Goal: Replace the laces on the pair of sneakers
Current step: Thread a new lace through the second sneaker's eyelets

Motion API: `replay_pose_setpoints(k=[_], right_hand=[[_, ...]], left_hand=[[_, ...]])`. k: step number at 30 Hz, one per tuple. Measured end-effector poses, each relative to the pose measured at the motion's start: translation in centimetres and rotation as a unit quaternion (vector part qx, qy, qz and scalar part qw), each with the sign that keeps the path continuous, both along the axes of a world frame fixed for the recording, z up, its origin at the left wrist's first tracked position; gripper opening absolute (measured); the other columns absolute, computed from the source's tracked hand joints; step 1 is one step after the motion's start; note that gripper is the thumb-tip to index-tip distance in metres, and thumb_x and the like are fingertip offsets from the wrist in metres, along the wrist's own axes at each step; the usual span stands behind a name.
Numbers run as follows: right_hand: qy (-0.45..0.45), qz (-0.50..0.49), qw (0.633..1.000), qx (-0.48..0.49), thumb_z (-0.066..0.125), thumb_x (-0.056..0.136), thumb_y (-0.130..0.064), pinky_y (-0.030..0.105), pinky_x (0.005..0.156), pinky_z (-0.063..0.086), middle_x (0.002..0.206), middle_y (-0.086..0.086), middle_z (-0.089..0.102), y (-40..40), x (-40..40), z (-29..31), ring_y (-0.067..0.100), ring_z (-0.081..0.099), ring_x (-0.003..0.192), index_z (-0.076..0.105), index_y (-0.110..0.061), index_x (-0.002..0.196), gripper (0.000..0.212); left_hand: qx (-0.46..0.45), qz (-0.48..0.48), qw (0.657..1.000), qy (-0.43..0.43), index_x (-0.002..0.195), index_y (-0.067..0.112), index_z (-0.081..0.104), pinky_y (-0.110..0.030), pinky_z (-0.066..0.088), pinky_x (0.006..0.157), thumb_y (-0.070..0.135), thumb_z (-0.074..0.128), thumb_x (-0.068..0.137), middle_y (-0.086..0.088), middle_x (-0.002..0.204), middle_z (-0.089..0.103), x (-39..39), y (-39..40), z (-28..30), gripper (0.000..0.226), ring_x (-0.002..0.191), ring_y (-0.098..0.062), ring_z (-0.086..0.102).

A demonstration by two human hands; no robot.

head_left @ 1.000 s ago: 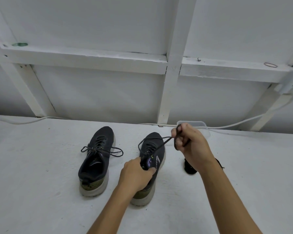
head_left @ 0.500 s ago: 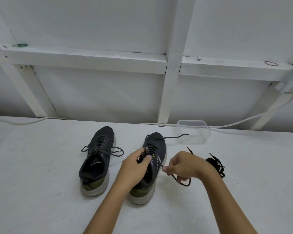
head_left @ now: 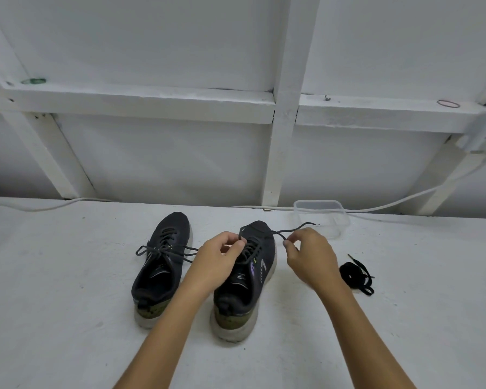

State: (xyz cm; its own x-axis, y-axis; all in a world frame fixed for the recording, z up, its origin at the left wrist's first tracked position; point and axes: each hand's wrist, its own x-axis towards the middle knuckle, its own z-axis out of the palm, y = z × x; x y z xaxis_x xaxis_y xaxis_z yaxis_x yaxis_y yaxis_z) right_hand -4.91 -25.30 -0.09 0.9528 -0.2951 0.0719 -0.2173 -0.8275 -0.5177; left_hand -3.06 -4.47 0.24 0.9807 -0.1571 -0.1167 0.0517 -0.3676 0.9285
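Two dark sneakers with pale soles stand toes away from me on the white surface. The left sneaker (head_left: 163, 265) keeps its lace tied in a bow. Over the right sneaker (head_left: 253, 279), my left hand (head_left: 219, 256) pinches the lace at the upper eyelets. My right hand (head_left: 309, 256) pinches the same dark lace (head_left: 295, 228) just right of the toe; its free end trails toward the container. A bundle of black spare laces (head_left: 355, 273) lies to the right of my right wrist.
A clear plastic container (head_left: 324, 217) sits behind the right sneaker near the wall. White cables (head_left: 404, 200) run along the back edge. White wooden framing rises behind, with rubber bands on its ledge.
My right hand has moved up from beside the shoe's side to the lace near the toe. My left hand has shifted forward from mid-shoe to the upper eyelets.
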Motion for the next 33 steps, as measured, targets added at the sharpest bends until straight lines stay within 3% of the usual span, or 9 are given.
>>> replay_pose_setpoints(k=[3,7,12,14,16,19,25,30,33], right_hand=[[0.004,-0.006,1.000,0.021,0.057,0.100,-0.030,0.028,0.068,0.042,0.101,-0.010,0.067,-0.3,-0.1,-0.7,0.016,0.063,0.096,0.067,-0.024,0.100,0.012],[-0.082,0.064,0.976,0.191,0.059,0.101,-0.022,0.007,0.070,0.042,0.088,-0.022,0.067,-0.4,-0.9,0.4,-0.004,0.062,0.095,0.064,-0.030,0.090,0.014],[-0.162,0.158,0.938,0.261,0.063,0.099,-0.020,0.010,0.075,0.048,0.098,-0.020,0.070,0.7,-1.1,3.1,0.002,0.064,0.100,0.071,-0.031,0.094,0.015],[-0.172,0.172,0.927,0.285,0.065,0.098,-0.019,0.012,0.076,0.050,0.100,-0.019,0.071,1.4,-0.9,3.8,0.004,0.065,0.101,0.073,-0.031,0.095,0.015],[-0.183,0.158,0.934,0.263,0.066,0.097,-0.021,0.013,0.080,0.049,0.104,-0.024,0.069,2.1,-0.6,3.7,0.003,0.064,0.104,0.073,-0.034,0.103,0.016],[-0.176,0.083,0.969,0.153,0.066,0.096,-0.026,0.024,0.084,0.049,0.109,-0.020,0.062,2.7,-0.2,2.4,0.003,0.061,0.097,0.065,-0.030,0.124,0.028],[-0.063,0.144,0.984,0.084,0.065,0.093,-0.021,0.031,0.081,0.054,0.095,-0.015,0.064,4.0,-0.1,0.5,0.005,0.060,0.086,0.067,-0.029,0.109,0.019],[-0.009,0.131,0.979,0.156,0.073,0.084,-0.052,0.023,0.071,0.049,0.083,-0.016,0.067,5.0,0.3,-0.2,0.001,0.061,0.080,0.072,-0.031,0.095,0.024],[-0.011,0.104,0.981,0.165,0.073,0.089,-0.038,0.028,0.072,0.052,0.078,-0.011,0.069,5.2,0.5,-0.4,0.005,0.063,0.077,0.074,-0.026,0.089,0.013]], left_hand=[[-0.035,0.005,0.999,0.008,0.098,0.030,0.069,-0.027,0.049,0.090,0.029,0.059,0.098,0.016,0.091,0.075,0.2,0.0,0.0,0.010,0.093,-0.006,0.067],[-0.020,-0.001,1.000,0.012,0.102,0.033,0.067,-0.020,0.046,0.080,0.026,0.059,0.098,0.014,0.096,0.074,0.2,0.2,0.0,0.011,0.095,-0.006,0.067],[0.094,-0.100,0.990,-0.028,0.121,0.042,0.061,-0.021,0.048,0.083,0.038,0.075,0.083,0.025,0.115,0.061,-0.2,0.3,-0.8,0.041,0.098,0.000,0.059],[0.125,-0.061,0.987,-0.077,0.106,0.036,0.067,-0.020,0.046,0.076,0.042,0.075,0.084,0.021,0.103,0.065,-0.2,-0.3,-1.0,0.024,0.090,0.000,0.060],[0.111,-0.001,0.990,-0.090,0.094,0.031,0.071,-0.022,0.048,0.073,0.041,0.064,0.094,0.017,0.089,0.070,0.0,-0.7,-0.9,0.012,0.081,-0.001,0.063],[0.030,0.013,0.999,-0.020,0.098,0.036,0.074,-0.012,0.045,0.072,0.046,0.048,0.102,0.021,0.090,0.074,0.2,-0.4,-0.7,0.027,0.084,0.006,0.064],[-0.035,0.004,0.999,0.018,0.099,0.029,0.074,-0.021,0.044,0.073,0.041,0.043,0.105,0.019,0.093,0.075,0.1,0.3,-0.4,0.034,0.081,0.006,0.066],[-0.052,0.000,0.998,0.045,0.100,0.027,0.075,-0.020,0.045,0.074,0.043,0.047,0.103,0.017,0.092,0.075,0.5,0.3,-0.4,0.033,0.086,0.006,0.067],[-0.045,-0.014,0.998,0.037,0.094,0.032,0.077,-0.025,0.045,0.076,0.044,0.048,0.103,0.017,0.093,0.075,0.7,0.3,-0.5,0.032,0.085,0.007,0.065]])
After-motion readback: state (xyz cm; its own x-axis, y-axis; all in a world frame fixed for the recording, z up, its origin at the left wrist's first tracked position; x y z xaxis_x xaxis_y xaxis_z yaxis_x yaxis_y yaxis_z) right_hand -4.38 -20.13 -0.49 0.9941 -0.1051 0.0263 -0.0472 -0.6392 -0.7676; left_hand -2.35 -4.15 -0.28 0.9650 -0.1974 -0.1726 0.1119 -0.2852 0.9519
